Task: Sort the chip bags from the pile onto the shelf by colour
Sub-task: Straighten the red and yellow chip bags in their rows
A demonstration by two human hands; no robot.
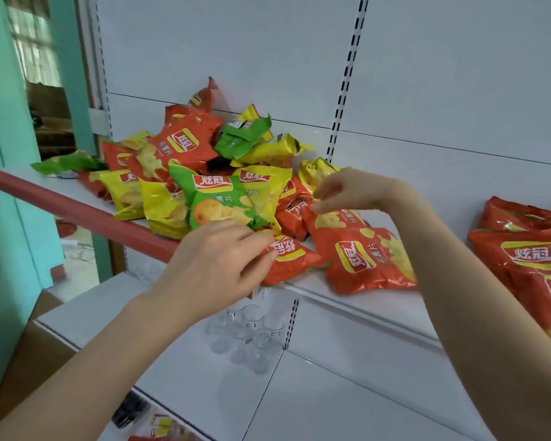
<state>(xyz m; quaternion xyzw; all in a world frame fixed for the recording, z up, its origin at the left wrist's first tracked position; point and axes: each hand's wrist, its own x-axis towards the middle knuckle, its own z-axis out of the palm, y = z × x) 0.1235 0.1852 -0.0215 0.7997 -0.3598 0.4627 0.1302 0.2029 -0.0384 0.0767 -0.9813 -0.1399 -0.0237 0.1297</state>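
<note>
Head view: I'm pinching a small red bag point(288, 261) in my left hand point(218, 261) and a large red bag point(363, 259) in my right hand point(347, 190), with one red stack point(522, 253) begun and most of the pile point(185, 167) waiting.

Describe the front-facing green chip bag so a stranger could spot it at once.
On the white shelf with the red front edge, find the mixed pile of bags at its left. At the pile's front, just above the left hand pinching a red bag, the green bag lies between yellow ones. Unlike the other green bags, crumpled farther off, it shows its logo face-on.
</note>
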